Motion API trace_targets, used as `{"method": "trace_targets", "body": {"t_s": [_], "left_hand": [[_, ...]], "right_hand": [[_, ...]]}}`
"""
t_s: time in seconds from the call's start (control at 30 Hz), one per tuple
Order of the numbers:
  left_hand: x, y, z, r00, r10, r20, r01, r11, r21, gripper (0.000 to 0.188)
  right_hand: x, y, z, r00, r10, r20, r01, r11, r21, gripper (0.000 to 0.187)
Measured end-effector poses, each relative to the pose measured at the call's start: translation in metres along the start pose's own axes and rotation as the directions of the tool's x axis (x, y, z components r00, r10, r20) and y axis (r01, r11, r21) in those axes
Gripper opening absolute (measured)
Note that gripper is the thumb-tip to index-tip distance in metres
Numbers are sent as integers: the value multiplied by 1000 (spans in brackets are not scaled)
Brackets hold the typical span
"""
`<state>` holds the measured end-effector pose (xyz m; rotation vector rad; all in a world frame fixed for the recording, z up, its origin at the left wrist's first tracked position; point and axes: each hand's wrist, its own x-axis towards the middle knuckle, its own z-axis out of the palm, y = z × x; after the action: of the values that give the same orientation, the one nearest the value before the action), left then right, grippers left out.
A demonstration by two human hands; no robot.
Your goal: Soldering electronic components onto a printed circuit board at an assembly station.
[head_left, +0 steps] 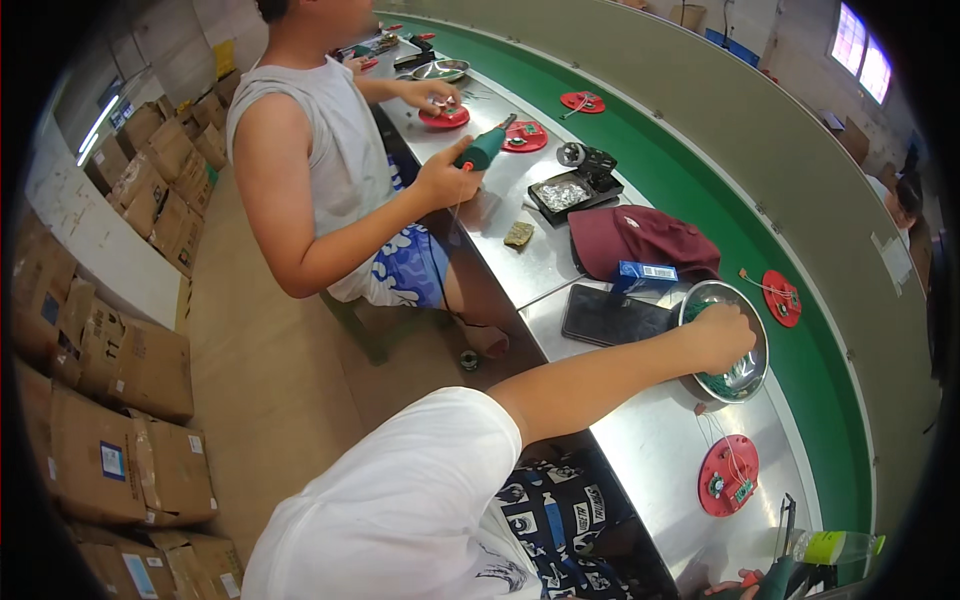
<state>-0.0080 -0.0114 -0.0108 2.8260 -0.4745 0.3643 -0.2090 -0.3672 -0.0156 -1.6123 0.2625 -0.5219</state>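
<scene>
My left arm stretches across the metal table to a round steel bowl (pixel 757 375). My left hand (pixel 722 335) is down inside it, fingers curled among small green pieces; what they pinch, if anything, is hidden. At the lower edge my right hand (pixel 728 588), only partly in view, is closed round a dark green electric screwdriver (pixel 774 580) with a red trigger. Between the hands lies a round red plate (pixel 716 464) with a small green circuit board and thin white wires on it.
Beside the bowl are a black phone (pixel 615 316), a blue box (pixel 646 277) and a maroon cap (pixel 640 240). A clear bottle (pixel 828 546) lies at lower right. The green belt (pixel 690 185) carries more red plates. A co-worker (pixel 310 150) at left holds another electric screwdriver (pixel 485 148).
</scene>
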Motion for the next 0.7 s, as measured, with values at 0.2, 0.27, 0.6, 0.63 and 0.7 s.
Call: {"method": "trace_targets", "body": {"t_s": [0.2, 0.27, 0.6, 0.63, 0.7], "left_hand": [[13, -14, 1, 901, 70, -429, -232, 912, -338, 18], [7, -8, -12, 922, -19, -386, -213, 809, -547, 15], [13, -12, 2, 959, -38, -282, -80, 915, -396, 15], [14, -12, 4, 954, -47, -298, -72, 923, -377, 15], [15, -8, 6, 936, -34, -350, -98, 931, -352, 16]], "right_hand": [[10, 26, -7, 995, -74, 69, 69, 995, 74, 34], [14, 40, -8, 1000, 11, -5, -11, 995, 100, 35], [13, 34, -9, 980, -126, 151, 88, 967, 238, 33], [13, 34, -10, 981, -115, 157, 76, 968, 237, 33], [11, 33, -11, 980, -124, 158, 84, 968, 238, 34]]}}
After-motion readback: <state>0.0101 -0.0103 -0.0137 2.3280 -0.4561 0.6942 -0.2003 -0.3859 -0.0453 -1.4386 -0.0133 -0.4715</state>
